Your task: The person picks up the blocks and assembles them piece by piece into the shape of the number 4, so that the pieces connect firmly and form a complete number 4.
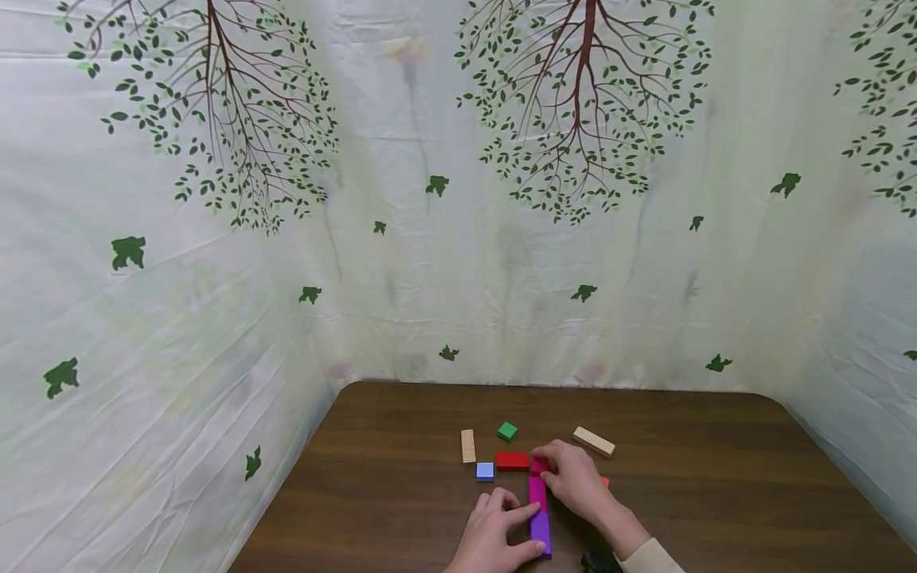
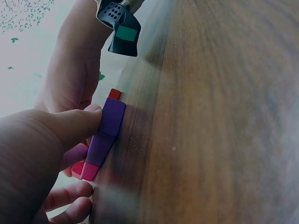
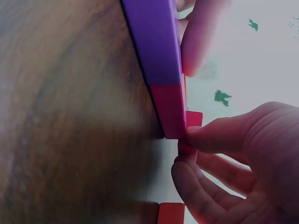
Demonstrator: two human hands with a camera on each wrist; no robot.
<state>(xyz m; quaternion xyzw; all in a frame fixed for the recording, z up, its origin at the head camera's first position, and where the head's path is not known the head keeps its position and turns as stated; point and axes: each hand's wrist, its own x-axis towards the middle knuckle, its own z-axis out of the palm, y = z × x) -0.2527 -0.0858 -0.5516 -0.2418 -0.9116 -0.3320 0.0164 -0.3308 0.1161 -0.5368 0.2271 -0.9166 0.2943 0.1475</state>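
Note:
My right hand [image 1: 576,481] pinches a small pinkish-red block [image 1: 539,466] between thumb and index finger, at the far end of a straight line of blocks. Behind it in that line lie a magenta block [image 1: 537,492] and, nearest me, a purple block [image 1: 540,535]. My left hand [image 1: 494,529] rests against the line's left side; its thumb touches the purple block and its index finger lies near the joint with the magenta one. A red block [image 1: 512,461] lies lengthwise to the left of the pinkish-red block. In the right wrist view, fingers partly cover the pinched block [image 3: 194,118].
A blue block [image 1: 485,472] lies left of the red one. Farther back are a green block [image 1: 507,431] and two plain wooden blocks [image 1: 468,446]. An orange-red block [image 1: 606,481] is mostly hidden behind my right hand. Printed curtains stand around the brown table [image 1: 401,422].

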